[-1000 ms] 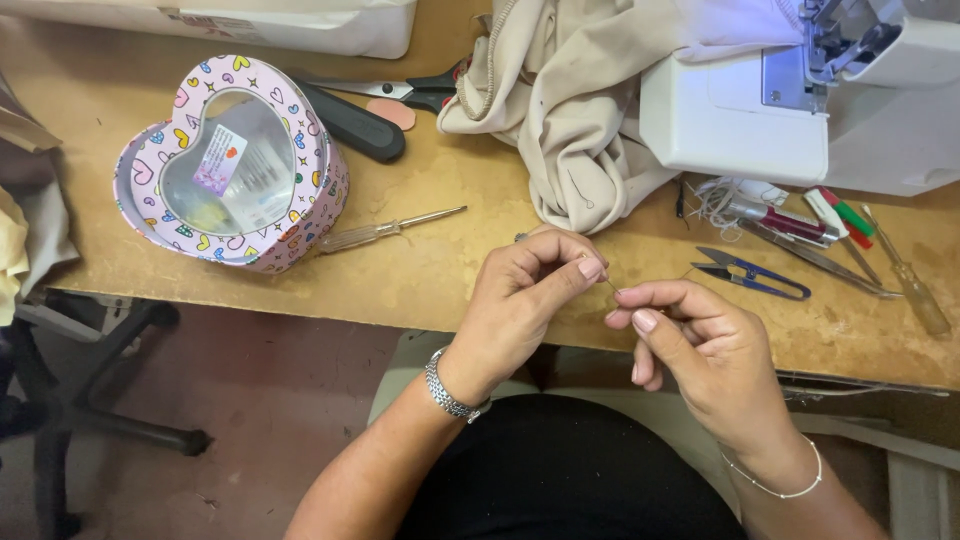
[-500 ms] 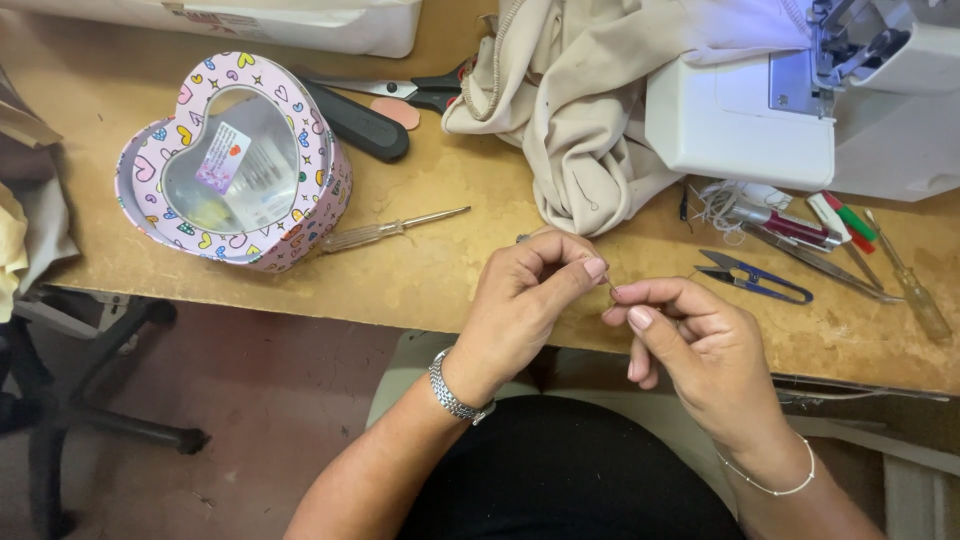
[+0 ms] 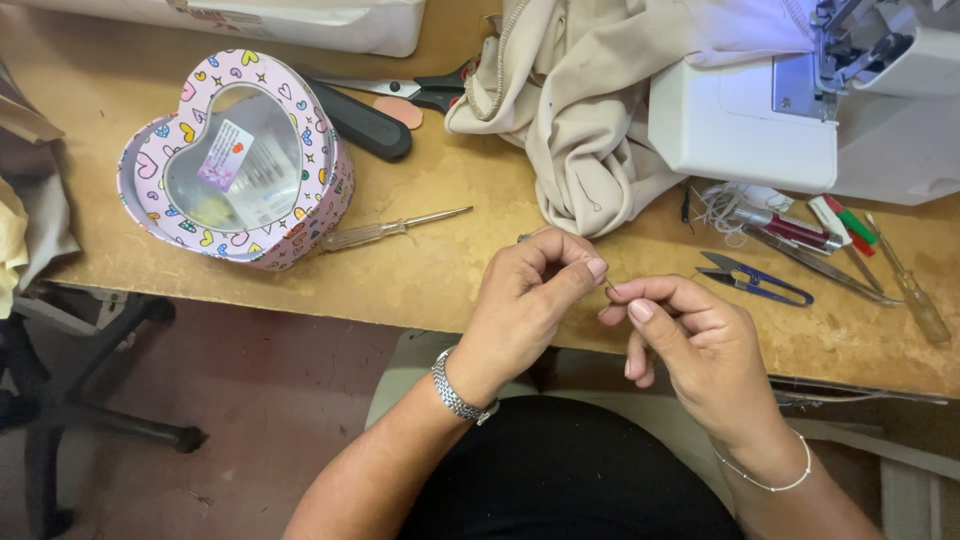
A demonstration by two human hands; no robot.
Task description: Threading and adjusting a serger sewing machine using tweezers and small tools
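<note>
My left hand, with a metal link bracelet on its wrist, is above the near edge of the wooden table, thumb and forefinger pinched together. My right hand is beside it, wearing a thin bracelet. Its thumb and forefinger pinch a tiny dark needle. The fingertips of the two hands almost touch at the needle. Anything in the left pinch is too small to see.
A heart-shaped patterned tin with a clear lid sits at the left, a small screwdriver beside it. Beige fabric hangs from a white sewing machine. Blue thread snips, pens and tools lie at the right. Black-handled scissors are at the back.
The fingertips of both hands have drawn slightly closer together at the needle. Everything on the table stays where it was.
</note>
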